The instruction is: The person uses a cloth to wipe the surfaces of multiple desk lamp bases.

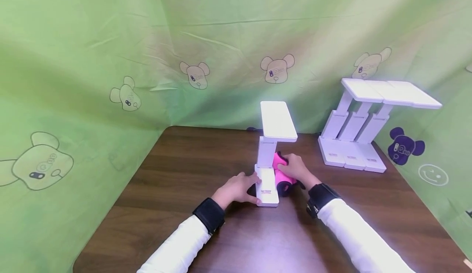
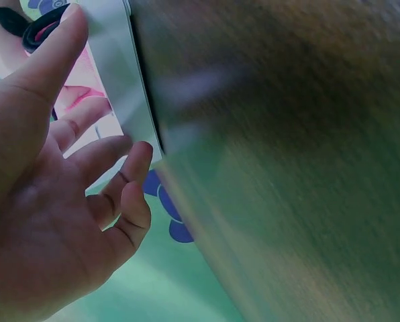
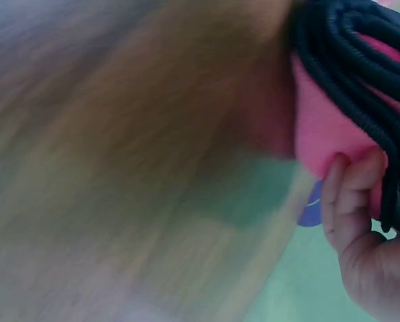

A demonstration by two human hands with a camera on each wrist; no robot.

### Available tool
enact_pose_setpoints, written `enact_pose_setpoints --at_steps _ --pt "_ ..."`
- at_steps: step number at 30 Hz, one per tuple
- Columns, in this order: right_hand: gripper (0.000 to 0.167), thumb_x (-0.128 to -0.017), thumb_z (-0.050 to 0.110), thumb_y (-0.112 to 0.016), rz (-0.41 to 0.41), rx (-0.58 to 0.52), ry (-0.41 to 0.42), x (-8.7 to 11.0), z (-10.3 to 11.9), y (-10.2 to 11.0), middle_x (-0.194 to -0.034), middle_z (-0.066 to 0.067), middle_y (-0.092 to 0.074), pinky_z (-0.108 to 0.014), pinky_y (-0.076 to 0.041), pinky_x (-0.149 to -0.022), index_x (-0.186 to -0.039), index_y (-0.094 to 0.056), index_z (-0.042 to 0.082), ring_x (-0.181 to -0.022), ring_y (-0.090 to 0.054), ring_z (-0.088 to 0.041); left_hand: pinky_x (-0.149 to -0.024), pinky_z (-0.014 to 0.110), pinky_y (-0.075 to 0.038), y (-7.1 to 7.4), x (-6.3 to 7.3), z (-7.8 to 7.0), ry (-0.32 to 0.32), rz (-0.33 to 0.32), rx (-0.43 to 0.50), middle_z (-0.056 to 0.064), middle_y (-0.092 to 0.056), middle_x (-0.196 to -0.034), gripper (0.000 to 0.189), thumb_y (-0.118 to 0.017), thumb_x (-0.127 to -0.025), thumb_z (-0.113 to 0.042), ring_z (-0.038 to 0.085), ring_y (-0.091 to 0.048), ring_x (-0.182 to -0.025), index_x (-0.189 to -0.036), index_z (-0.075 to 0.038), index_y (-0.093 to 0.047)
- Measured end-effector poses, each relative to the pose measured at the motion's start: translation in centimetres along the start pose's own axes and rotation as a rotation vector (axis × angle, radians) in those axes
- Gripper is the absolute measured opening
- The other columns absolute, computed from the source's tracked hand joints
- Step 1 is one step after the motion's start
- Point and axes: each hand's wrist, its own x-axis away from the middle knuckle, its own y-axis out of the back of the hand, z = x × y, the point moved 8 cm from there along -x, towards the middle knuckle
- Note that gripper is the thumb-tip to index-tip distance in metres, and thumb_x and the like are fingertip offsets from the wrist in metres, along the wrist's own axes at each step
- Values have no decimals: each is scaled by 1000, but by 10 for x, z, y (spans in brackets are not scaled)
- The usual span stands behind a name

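A white folding desk lamp (image 1: pixel 266 154) stands upright on the table, its flat head tilted over its base. My left hand (image 1: pixel 237 187) touches the left side of the lamp's base, fingers spread; the left wrist view shows the thumb extended and the smaller fingers loosely bent. Right of the lamp, my right hand (image 1: pixel 295 168) grips a folded pink fabric item with black trim (image 1: pixel 283 179), which sits close against the lamp. In the right wrist view, fingertips press on the pink fabric (image 3: pixel 327 131) beside its thick black edging. Its exact kind cannot be told.
Three similar white desk lamps (image 1: pixel 352 152) stand side by side at the table's back right. A brown wooden table (image 1: pixel 177 158) carries everything. Green cloth (image 1: pixel 228 27) printed with bear heads hangs behind and at both sides.
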Motion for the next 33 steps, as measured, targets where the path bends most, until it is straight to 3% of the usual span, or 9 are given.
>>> enact_pose_setpoints --at_steps 6,13,20,26,33 --pt "52 -95 18 -69 31 41 28 4 3 -3 -106 -26 -67 -36 -55 -70 -134 -57 -13 -80 -65 -27 -87 35 -49 -4 2 -1 4 9 10 4 -48 -155 78 -81 -79 -54 22 -50 -113 -147 -25 -54" --pt "55 -94 17 -70 47 57 109 24 4 -6 -119 -29 -66 -46 -55 -87 -138 -53 -13 -96 -65 -33 -84 35 -49 -4 1 -1 -5 12 17 7 -58 -139 78 -80 -79 -55 21 -50 -107 -146 -24 -54" --pt "54 -94 14 -71 110 59 215 54 10 -7 -122 -28 -65 -50 -53 -89 -137 -54 -13 -103 -65 -34 -81 35 -49 2 -2 -1 7 12 10 7 -61 -127 73 -81 -80 -52 20 -50 -102 -141 -24 -56" --pt "52 -93 14 -71 156 79 276 83 9 -10 -125 -27 -65 -57 -51 -96 -136 -56 -12 -114 -62 -40 -83 38 -50 1 -2 -2 29 32 12 9 -60 -131 73 -81 -80 -51 21 -50 -103 -143 -25 -55" --pt "50 -90 15 -74 215 103 344 106 11 -10 -123 -24 -66 -55 -52 -93 -132 -60 -10 -109 -64 -35 -85 40 -50 0 -2 -2 31 29 3 10 -60 -130 74 -81 -80 -52 23 -51 -104 -143 -24 -55"
